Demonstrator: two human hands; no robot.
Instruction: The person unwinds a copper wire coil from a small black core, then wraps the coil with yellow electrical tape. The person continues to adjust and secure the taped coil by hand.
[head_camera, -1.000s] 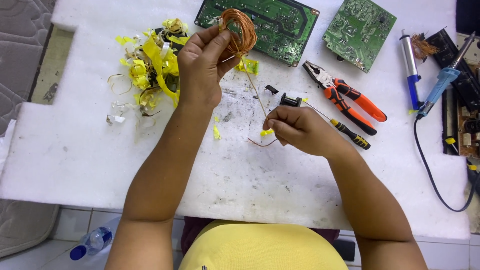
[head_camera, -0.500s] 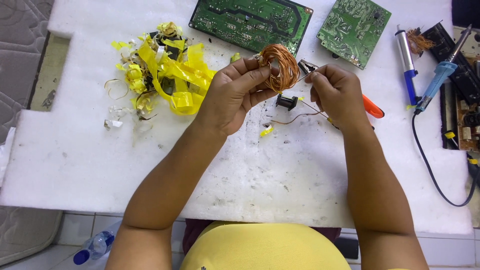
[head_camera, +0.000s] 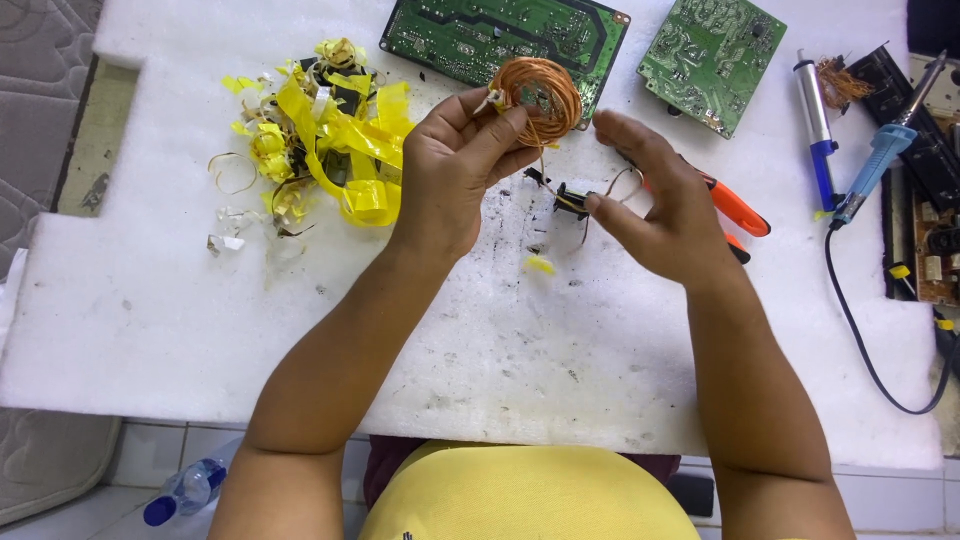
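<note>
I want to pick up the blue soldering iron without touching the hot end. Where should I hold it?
Take the soldering iron by its thick blue handle, coming from the right edge of the white foam mat. The thin metal tip points up and away at the top; the black cord trails down from the handle's lower end.

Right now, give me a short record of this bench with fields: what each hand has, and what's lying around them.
Surface: white foam sheet
Left hand: holds a coil of copper wire between fingers and thumb
Right hand: open, fingertips at a small black bobbin
Link: thin wire runs from coil to bobbin
Left of hands: pile of yellow tape scraps
Far edge: two green circuit boards
Right: orange-handled pliers, blue soldering iron, blue desoldering pump
</note>
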